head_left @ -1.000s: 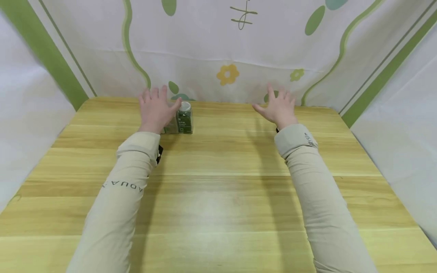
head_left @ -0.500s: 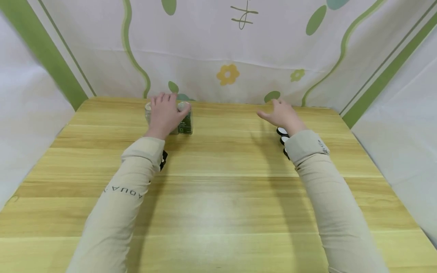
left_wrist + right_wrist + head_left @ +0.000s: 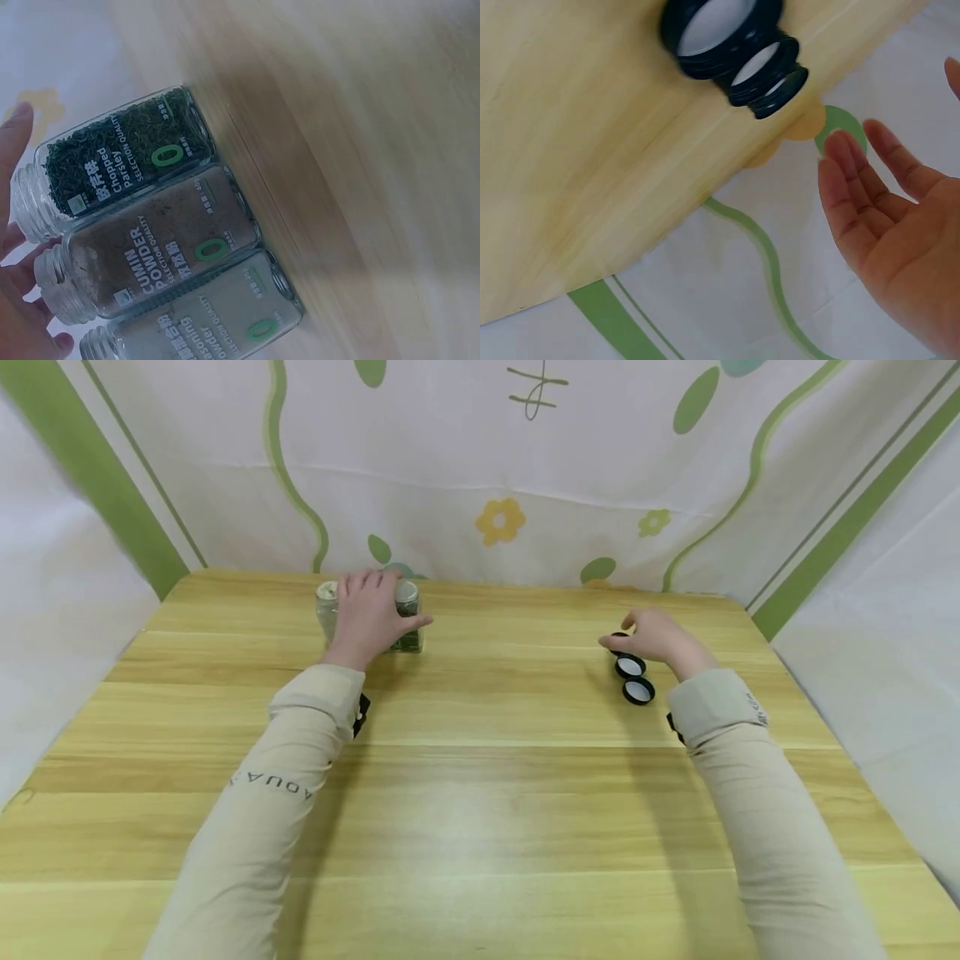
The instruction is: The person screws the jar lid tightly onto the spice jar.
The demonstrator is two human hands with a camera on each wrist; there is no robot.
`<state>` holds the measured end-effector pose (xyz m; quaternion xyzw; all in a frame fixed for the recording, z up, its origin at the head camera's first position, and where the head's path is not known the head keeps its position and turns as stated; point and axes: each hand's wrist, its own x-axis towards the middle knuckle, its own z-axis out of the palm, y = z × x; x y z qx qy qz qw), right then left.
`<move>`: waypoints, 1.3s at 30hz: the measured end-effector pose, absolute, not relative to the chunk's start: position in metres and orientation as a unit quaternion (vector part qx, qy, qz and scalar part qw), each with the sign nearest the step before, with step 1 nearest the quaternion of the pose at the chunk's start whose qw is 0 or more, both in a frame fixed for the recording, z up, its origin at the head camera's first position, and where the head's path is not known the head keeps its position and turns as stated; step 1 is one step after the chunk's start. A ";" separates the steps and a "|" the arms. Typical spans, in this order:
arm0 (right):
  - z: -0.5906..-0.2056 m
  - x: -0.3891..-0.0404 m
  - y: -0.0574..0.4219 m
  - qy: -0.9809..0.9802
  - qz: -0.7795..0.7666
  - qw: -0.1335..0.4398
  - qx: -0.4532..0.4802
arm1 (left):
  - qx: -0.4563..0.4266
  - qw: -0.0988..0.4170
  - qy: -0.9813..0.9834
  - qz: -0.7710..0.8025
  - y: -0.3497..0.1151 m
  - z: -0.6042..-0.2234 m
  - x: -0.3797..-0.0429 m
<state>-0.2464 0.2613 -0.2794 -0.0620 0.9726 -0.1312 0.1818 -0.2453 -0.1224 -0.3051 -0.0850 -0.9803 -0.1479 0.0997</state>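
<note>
Three glass spice jars without lids stand side by side at the back left: chopped parsley (image 3: pixel 127 150), cumin powder (image 3: pixel 161 240) and a pale seasoning powder (image 3: pixel 214 311). My left hand (image 3: pixel 369 620) is over the middle jar, its thumb stretched out to the right in front of the parsley jar. In the left wrist view its fingertips lie close by the threaded necks. Above the row of three black lids, my right hand (image 3: pixel 660 639) has its fingers loosely bent and spread from the thumb. The nearest lid (image 3: pixel 638 691) and middle lid (image 3: pixel 630 667) lie white side up; the hand partly covers the farthest.
A light wooden table (image 3: pixel 465 793) carries everything. Behind its back edge hangs a white curtain (image 3: pixel 435 452) with green and yellow plant prints. More white cloth (image 3: pixel 900 610) borders the sides.
My left hand has come down and right onto the jars, baring the left one. My right hand has moved right and toward me, lower over the lids, which have come into view.
</note>
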 end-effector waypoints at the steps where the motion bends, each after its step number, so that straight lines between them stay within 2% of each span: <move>1: -0.281 -0.245 0.264 0.973 -0.127 0.185 -0.063 | -0.085 0.099 -0.981 -0.147 -0.122 -0.305 -0.245; 13: -0.299 -0.232 0.288 0.956 -0.092 0.273 -0.055 | -0.083 0.076 -0.982 -0.153 -0.121 -0.303 -0.246; 29: -0.307 -0.223 0.294 0.949 -0.097 0.294 -0.061 | -0.086 0.049 -0.987 -0.126 -0.118 -0.298 -0.246; 39: -0.305 -0.223 0.291 0.948 -0.092 0.295 -0.070 | -0.075 0.059 -0.987 -0.130 -0.116 -0.298 -0.246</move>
